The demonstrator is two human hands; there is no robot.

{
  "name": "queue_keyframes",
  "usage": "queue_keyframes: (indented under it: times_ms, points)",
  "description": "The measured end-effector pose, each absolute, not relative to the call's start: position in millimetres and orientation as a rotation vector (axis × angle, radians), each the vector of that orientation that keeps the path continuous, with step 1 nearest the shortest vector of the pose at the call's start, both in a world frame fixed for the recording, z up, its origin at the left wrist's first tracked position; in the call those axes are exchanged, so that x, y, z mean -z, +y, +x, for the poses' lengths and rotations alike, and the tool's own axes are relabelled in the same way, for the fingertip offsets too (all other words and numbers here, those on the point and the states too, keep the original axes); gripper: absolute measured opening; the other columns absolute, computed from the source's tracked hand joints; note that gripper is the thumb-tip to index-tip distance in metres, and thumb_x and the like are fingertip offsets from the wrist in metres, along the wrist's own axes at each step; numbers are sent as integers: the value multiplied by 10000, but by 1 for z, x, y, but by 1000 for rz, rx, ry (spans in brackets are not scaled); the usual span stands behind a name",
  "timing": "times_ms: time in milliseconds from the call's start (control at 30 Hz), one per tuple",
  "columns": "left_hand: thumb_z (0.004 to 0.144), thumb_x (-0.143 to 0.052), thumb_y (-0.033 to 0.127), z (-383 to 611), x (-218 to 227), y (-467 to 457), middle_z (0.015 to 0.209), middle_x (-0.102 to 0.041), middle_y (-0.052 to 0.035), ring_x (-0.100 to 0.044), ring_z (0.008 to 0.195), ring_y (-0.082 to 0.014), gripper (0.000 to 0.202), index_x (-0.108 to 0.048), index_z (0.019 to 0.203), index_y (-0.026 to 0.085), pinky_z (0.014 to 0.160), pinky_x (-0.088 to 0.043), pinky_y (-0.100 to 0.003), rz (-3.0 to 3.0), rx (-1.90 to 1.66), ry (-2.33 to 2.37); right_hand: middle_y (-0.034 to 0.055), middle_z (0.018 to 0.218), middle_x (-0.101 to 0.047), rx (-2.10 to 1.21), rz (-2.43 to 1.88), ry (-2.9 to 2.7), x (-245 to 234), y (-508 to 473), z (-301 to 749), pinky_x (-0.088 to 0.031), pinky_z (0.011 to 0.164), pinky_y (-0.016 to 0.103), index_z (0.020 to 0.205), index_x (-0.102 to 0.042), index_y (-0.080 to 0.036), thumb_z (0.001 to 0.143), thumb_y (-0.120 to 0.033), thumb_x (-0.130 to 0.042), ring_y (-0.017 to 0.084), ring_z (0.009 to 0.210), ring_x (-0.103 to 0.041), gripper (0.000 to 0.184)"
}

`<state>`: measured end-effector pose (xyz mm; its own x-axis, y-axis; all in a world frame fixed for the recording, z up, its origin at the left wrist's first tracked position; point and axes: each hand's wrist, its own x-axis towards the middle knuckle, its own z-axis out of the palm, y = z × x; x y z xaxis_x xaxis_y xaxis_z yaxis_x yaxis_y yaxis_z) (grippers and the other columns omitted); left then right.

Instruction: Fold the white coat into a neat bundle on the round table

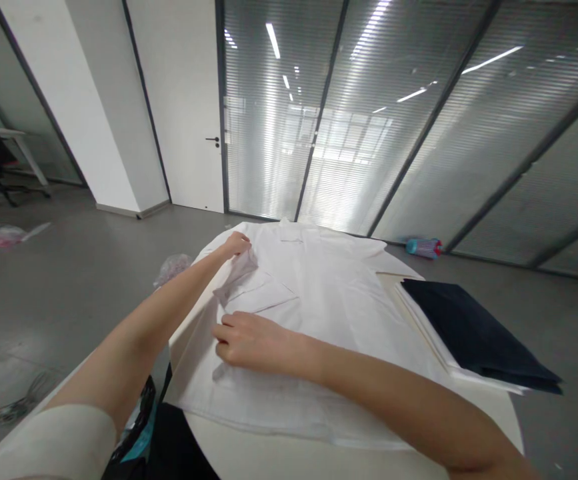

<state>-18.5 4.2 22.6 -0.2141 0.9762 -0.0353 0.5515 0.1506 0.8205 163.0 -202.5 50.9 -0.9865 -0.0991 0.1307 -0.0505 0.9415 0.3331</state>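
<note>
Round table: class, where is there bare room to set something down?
Bare tabletop shows mainly along the near edge, below the white shirt. Crowded elsewhere: left hand and right hand on the shirt, navy cloth on folded whites at the right.

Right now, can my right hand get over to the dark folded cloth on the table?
Probably yes. Your right hand rests on the white shirt, and only flat shirt lies between it and the dark folded cloth; nothing stands in the way.

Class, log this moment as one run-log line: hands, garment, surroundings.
left hand: pinching folded sleeve | right hand: resting on white shirt, fingers curled | table: round, white | beside: dark folded cloth
</note>
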Motion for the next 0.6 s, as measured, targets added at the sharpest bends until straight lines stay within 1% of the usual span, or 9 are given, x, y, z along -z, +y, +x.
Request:
queue_keyframes:
  times_ms: [67, 167, 300, 367, 500, 567, 600]
  points:
    - [662, -711, 161, -12, -29, 10, 564, -550, 15, -563, 579, -138, 154, -675, 809, 136, 555, -458, -233, 1431, -935, 1832, 61, 901, -614, 550, 24, -2923, -62, -203, 185, -401, 692, 326, 752, -613, -161, 929, -88, -575, 195, 838, -549, 195]
    - [703, -704, 197, 2, -36, 18, 596, -575, 11, -562, 568, -116, 124, -661, 807, 147, 556, -482, -219, 1413, -927, 1791, 64, 972, -632, 608, -164, -2795, -71, -211, 221, -402, 724, 349, 767, -604, -170, 953, -103, -538, 208, 887, -553, 208]
    - [732, -712, 234, 26, -32, 33, 628, -602, -6, -564, 548, -108, 116, -641, 749, 144, 565, -505, -229, 1404, -850, 1752, 60, 1037, -653, 624, -410, -2714, -62, -229, 255, -407, 702, 360, 872, -605, -188, 957, -125, -532, 199, 837, -555, 128]
    - [750, -713, 273, 35, -27, 42, 656, -618, -25, -562, 542, -116, 149, -645, 740, 141, 544, -494, -237, 1403, -820, 1777, 68, 1118, -653, 605, -510, -2714, -51, -237, 265, -426, 697, 365, 954, -605, -201, 953, -145, -542, 201, 827, -566, 84]
    - [767, -721, 326, 39, -14, 62, 756, -654, -78, -597, 601, -160, 211, -666, 830, 133, 506, -463, -241, 1401, -831, 1903, 109, 1381, -566, 483, -644, -2726, -30, -244, 275, -492, 721, 390, 1081, -584, -214, 963, -161, -510, 205, 841, -614, 149]
    - [744, -749, 331, 36, -7, 69, 772, -661, -86, -618, 627, -178, 275, -668, 911, 129, 499, -458, -238, 1399, -846, 1946, 127, 1432, -532, 331, -678, -2728, -24, -244, 277, -516, 713, 358, 1078, -575, -198, 963, -128, -484, 199, 884, -640, 163]
    - [731, -762, 335, 34, -4, 72, 763, -661, -81, -624, 628, -181, 317, -666, 951, 128, 495, -456, -236, 1398, -854, 1956, 129, 1434, -534, 234, -686, -2716, -22, -244, 278, -526, 727, 335, 1065, -575, -189, 965, -110, -470, 195, 936, -647, 164]
